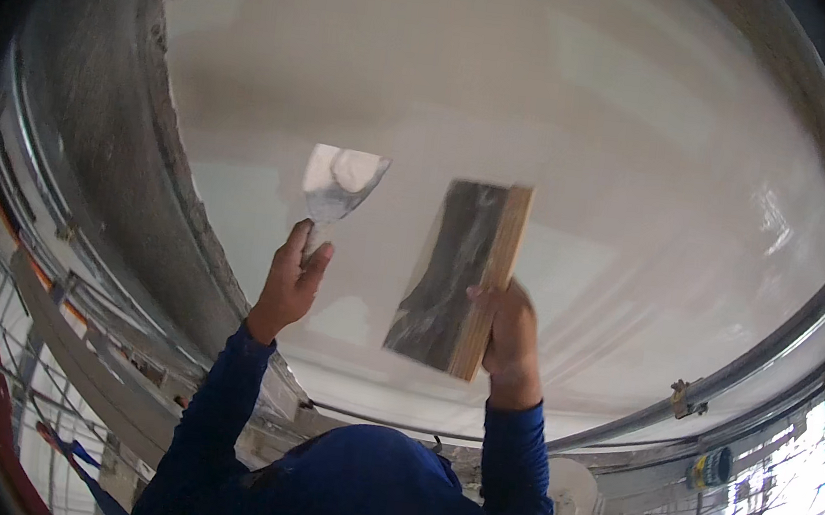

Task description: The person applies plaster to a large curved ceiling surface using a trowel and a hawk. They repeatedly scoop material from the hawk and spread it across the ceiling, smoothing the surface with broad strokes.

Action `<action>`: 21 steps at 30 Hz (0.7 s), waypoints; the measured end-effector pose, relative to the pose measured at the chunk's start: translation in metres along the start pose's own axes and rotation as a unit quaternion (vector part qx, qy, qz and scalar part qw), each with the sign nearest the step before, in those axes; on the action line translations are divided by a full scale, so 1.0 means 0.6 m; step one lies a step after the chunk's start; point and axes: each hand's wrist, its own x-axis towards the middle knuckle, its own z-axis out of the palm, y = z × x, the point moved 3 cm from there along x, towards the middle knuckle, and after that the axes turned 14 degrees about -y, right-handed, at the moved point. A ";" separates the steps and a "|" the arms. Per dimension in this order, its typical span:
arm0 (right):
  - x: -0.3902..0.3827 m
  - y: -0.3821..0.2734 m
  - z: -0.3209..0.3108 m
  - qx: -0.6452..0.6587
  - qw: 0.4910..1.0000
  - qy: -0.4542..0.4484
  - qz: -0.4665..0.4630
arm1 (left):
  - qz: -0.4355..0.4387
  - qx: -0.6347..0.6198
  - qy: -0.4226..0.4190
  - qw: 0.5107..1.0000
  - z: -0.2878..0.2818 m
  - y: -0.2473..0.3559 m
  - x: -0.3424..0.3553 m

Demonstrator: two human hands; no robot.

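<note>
My left hand [291, 285] grips the handle of a metal putty knife [332, 200] that carries a blob of white compound on its blade. My right hand [510, 333] holds a wide spreader [443, 271] by its wooden edge, with its dark, smeared flat blade facing me. Both tools are raised in front of a large pale plastered surface [471, 83], which has lighter patches; I cannot tell if either tool touches it. Both forearms, in blue sleeves, come in from the lower edge.
A rough concrete beam [107, 105] runs along the left. Metal tubes with clamps [689, 397] and rails curve round the right and lower sides. A small bucket [712, 468] sits low at the right, near a bright opening. Wire bars and railings show at the lower left.
</note>
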 end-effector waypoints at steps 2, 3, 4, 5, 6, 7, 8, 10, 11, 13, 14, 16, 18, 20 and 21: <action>-0.015 0.035 -0.004 0.106 0.994 0.002 0.011 | 0.139 0.128 0.003 0.982 0.024 -0.004 0.046; -0.017 0.049 -0.003 0.158 0.987 0.005 0.014 | 0.145 0.157 -0.017 0.977 0.035 -0.004 0.060; -0.016 0.055 0.002 0.193 0.981 -0.005 0.014 | 0.151 0.185 -0.038 0.970 0.049 -0.007 0.070; -0.014 0.050 0.012 0.221 0.975 -0.018 0.013 | 0.158 0.212 -0.053 0.963 0.062 -0.009 0.080; -0.013 0.044 0.021 0.249 0.968 -0.034 0.012 | 0.196 0.183 -0.040 0.963 0.081 -0.023 0.087; -0.009 0.036 0.025 0.255 0.966 -0.041 -0.009 | 0.131 0.160 -0.064 0.976 0.094 -0.037 0.096; -0.006 0.029 0.030 0.261 0.964 -0.049 -0.029 | 0.064 0.138 -0.088 0.984 0.104 -0.048 0.104; -0.002 0.017 0.043 0.249 0.966 -0.050 -0.054 | 0.152 0.169 -0.043 0.973 0.113 -0.097 0.119; -0.004 0.008 0.038 0.230 0.970 -0.042 -0.071 | 0.130 0.148 -0.056 0.979 0.122 -0.092 0.128; -0.001 -0.026 0.026 0.189 0.975 -0.032 -0.111 | 0.092 0.110 -0.077 0.987 0.135 -0.075 0.151; 0.004 -0.045 0.017 0.119 0.983 -0.028 -0.140 | 0.130 0.162 -0.062 0.976 0.134 -0.072 0.161; 0.016 -0.083 -0.003 -0.023 0.979 -0.015 -0.203 | 0.209 0.263 -0.028 0.941 0.139 -0.082 0.160; 0.032 -0.149 0.006 -0.247 0.946 0.029 -0.209 | 0.182 0.226 0.001 0.957 0.130 -0.101 0.131; 0.071 -0.204 0.011 -0.470 0.804 0.113 -0.346 | 0.137 0.194 0.026 0.971 0.110 -0.140 0.098; 0.097 -0.225 0.008 -0.575 0.655 0.176 -0.459 | 0.104 0.153 0.022 0.983 0.115 -0.135 0.095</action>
